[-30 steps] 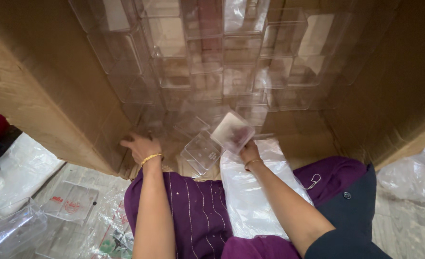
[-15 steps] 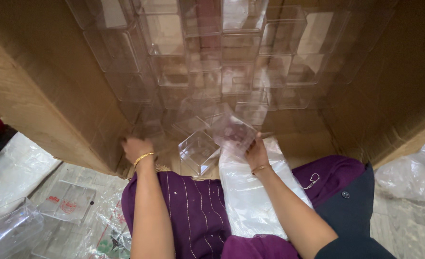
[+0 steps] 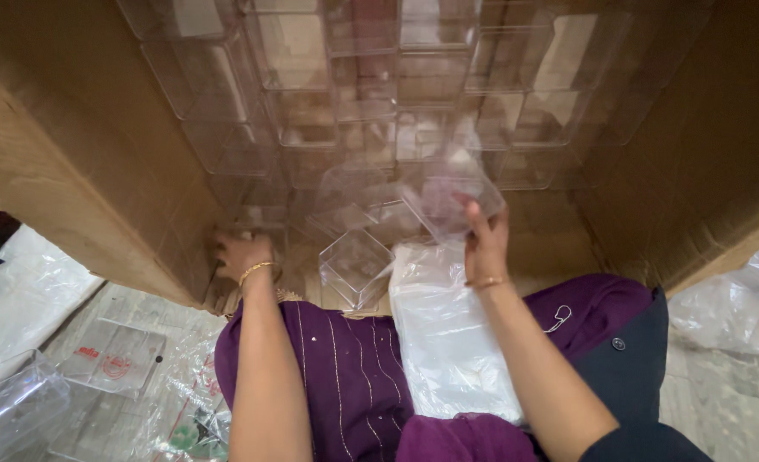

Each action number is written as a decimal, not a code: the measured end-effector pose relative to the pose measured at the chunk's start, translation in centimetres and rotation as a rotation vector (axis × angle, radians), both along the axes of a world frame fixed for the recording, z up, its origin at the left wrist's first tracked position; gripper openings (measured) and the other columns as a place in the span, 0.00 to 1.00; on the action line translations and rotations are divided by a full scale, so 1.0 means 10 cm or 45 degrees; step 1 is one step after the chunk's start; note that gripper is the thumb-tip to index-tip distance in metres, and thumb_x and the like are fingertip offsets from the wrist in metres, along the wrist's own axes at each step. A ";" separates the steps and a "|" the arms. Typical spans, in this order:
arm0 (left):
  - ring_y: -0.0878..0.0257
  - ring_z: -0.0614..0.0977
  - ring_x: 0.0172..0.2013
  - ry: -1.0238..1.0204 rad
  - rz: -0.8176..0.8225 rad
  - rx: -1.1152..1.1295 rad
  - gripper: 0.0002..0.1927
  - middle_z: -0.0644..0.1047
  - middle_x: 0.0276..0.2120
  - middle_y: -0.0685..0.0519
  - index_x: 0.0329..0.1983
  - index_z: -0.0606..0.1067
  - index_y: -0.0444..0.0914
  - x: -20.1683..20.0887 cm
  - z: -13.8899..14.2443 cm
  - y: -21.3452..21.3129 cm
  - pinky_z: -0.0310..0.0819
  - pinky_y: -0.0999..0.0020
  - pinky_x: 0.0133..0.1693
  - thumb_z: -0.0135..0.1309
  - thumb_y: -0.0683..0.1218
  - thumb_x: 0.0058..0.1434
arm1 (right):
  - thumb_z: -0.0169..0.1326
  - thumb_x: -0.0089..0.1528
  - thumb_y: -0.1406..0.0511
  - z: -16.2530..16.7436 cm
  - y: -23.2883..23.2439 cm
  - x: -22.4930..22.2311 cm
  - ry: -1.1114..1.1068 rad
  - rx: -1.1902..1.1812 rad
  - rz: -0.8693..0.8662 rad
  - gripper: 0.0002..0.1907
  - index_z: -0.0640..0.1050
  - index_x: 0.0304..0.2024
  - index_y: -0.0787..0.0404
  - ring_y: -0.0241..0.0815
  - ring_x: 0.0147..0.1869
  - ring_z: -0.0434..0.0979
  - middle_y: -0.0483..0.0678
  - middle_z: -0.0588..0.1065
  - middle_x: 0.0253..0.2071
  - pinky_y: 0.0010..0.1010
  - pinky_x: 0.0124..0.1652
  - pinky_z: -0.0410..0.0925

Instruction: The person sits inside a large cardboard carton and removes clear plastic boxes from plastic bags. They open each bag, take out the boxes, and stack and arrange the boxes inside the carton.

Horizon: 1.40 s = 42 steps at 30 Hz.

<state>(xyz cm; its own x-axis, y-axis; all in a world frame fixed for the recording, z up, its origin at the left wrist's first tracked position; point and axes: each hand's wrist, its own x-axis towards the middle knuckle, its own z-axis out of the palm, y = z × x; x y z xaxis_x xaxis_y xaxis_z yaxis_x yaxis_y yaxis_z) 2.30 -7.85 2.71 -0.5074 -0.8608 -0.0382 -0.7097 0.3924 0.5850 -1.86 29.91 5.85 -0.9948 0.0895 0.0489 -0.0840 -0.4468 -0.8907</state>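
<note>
My right hand (image 3: 482, 242) is raised inside a big cardboard box (image 3: 71, 180), holding a clear plastic box (image 3: 450, 198) by its near side. My left hand (image 3: 240, 254) rests low at the left inner wall of the cardboard box, fingers curled against the cardboard; whether it grips anything is unclear. Between the two hands a second clear plastic box (image 3: 355, 265) sits open-side up on the carton's floor. Rows of stacked clear plastic boxes (image 3: 371, 94) fill the back of the carton.
A white plastic bag (image 3: 448, 342) lies over my purple-clad lap (image 3: 345, 376). Clear plastic lids and wrappers (image 3: 106, 359) are scattered on the floor at the left, and crumpled clear plastic (image 3: 739, 299) lies at the right.
My right hand has lifted the clear box up and to the right, farther into the carton. My left hand has slid a little left toward the carton wall.
</note>
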 end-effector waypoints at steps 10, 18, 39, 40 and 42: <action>0.37 0.76 0.58 -0.036 0.074 0.379 0.29 0.76 0.55 0.31 0.54 0.78 0.32 -0.08 0.14 0.15 0.71 0.48 0.59 0.54 0.59 0.60 | 0.70 0.53 0.58 0.63 -1.11 -0.12 0.374 0.707 0.377 0.52 0.57 0.74 0.54 0.47 0.69 0.71 0.53 0.67 0.67 0.39 0.55 0.73; 0.35 0.76 0.56 -0.024 0.062 0.251 0.29 0.75 0.54 0.29 0.53 0.77 0.29 -0.03 0.12 0.15 0.69 0.45 0.58 0.50 0.58 0.64 | 0.76 0.53 0.57 0.47 -2.10 -0.37 1.212 1.315 0.002 0.35 0.72 0.59 0.41 0.55 0.69 0.65 0.62 0.64 0.69 0.41 0.58 0.69; 0.36 0.73 0.52 0.890 0.013 -0.422 0.25 0.73 0.51 0.31 0.63 0.69 0.30 0.11 0.32 0.34 0.63 0.45 0.55 0.49 0.41 0.61 | 0.56 0.64 0.51 0.58 -1.31 -0.50 0.170 2.633 0.615 0.43 0.50 0.75 0.45 0.60 0.83 0.29 0.54 0.38 0.79 0.77 0.68 0.30; 0.37 0.74 0.50 0.932 -0.033 -0.526 0.24 0.74 0.50 0.33 0.61 0.70 0.30 0.13 0.34 0.40 0.64 0.46 0.54 0.49 0.41 0.61 | 0.59 0.61 0.51 0.61 -1.17 -0.50 0.126 2.619 0.607 0.47 0.48 0.76 0.43 0.61 0.82 0.28 0.55 0.37 0.79 0.77 0.68 0.32; 0.43 0.78 0.47 1.060 -0.240 -0.234 0.19 0.75 0.46 0.37 0.59 0.71 0.33 0.14 0.35 0.54 0.71 0.52 0.53 0.45 0.43 0.66 | 0.65 0.57 0.51 0.65 -0.88 -0.55 0.046 2.591 0.584 0.56 0.44 0.77 0.41 0.63 0.82 0.27 0.55 0.33 0.79 0.76 0.68 0.36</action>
<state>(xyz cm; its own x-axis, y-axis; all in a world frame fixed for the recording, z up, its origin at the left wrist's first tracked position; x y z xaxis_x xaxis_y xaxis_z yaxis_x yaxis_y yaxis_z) 3.66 -2.41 6.22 -0.4432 -0.7158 0.5397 0.0068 0.5993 0.8005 -7.36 21.10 12.31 -0.9211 -0.3006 -0.2475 -0.3022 0.9527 -0.0326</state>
